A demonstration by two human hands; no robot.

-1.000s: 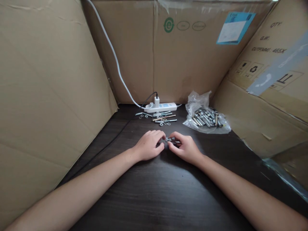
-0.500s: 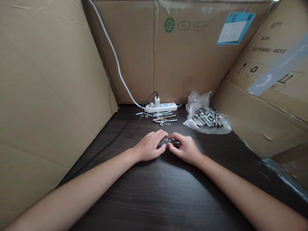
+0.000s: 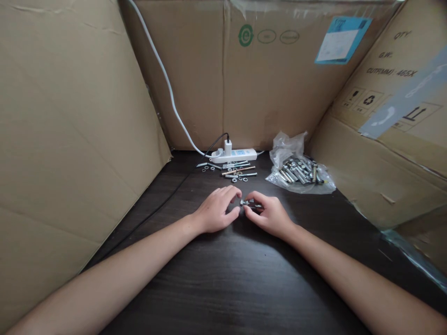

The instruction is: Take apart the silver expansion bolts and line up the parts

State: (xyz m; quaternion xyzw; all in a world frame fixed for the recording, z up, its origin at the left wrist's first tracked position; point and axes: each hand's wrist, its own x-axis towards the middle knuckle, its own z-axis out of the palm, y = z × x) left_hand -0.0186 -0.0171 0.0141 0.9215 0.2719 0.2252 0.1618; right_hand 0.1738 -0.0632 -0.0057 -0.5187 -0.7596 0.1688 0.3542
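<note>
Left hand (image 3: 217, 212) eases off the bolt (image 3: 243, 203), fingers parted; right hand (image 3: 270, 215) pinches it. Mid-twist, I'd guess from afar; next turn needs regripping.

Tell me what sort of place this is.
Probably a makeshift workspace, judging by the dark tabletop walled in with large cardboard panels, the loose bolts laid out at the back, and the clear plastic bag of metal hardware.
</note>
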